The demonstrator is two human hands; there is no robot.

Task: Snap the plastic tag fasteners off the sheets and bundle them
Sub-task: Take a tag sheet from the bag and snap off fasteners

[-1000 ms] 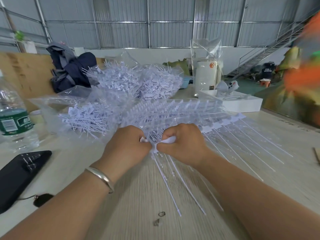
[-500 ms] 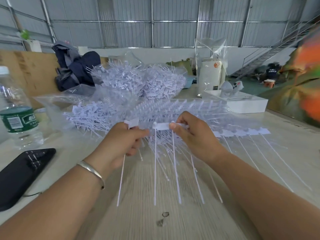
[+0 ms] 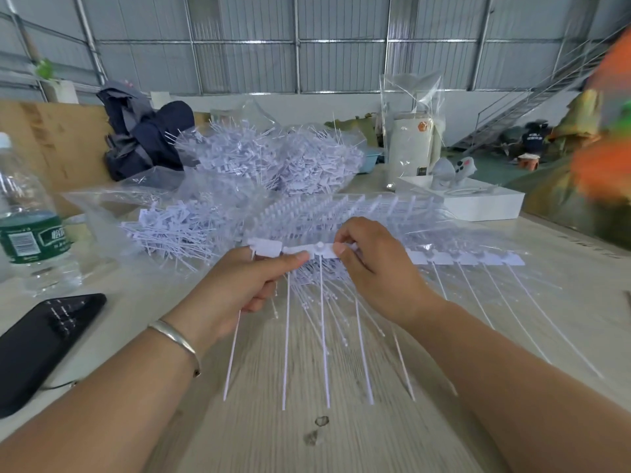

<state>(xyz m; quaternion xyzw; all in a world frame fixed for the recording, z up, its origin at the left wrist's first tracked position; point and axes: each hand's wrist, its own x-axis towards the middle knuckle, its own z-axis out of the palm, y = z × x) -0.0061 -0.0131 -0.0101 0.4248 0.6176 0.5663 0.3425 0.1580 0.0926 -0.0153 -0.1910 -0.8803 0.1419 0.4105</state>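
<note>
Nearest the camera, on the pale wood-grain table, both forearms reach in. Left hand, silver bangle at its wrist, pinches the left end of a white plastic tag-fastener strip, thumb on top; some loose stems hang below its fist. Right hand pinches the same strip just beside it. Strip held above the table, thin stems hanging down. Black phone left, clear water bottle behind it. Farther back, piled loose fasteners in clear bags, white box.
</note>
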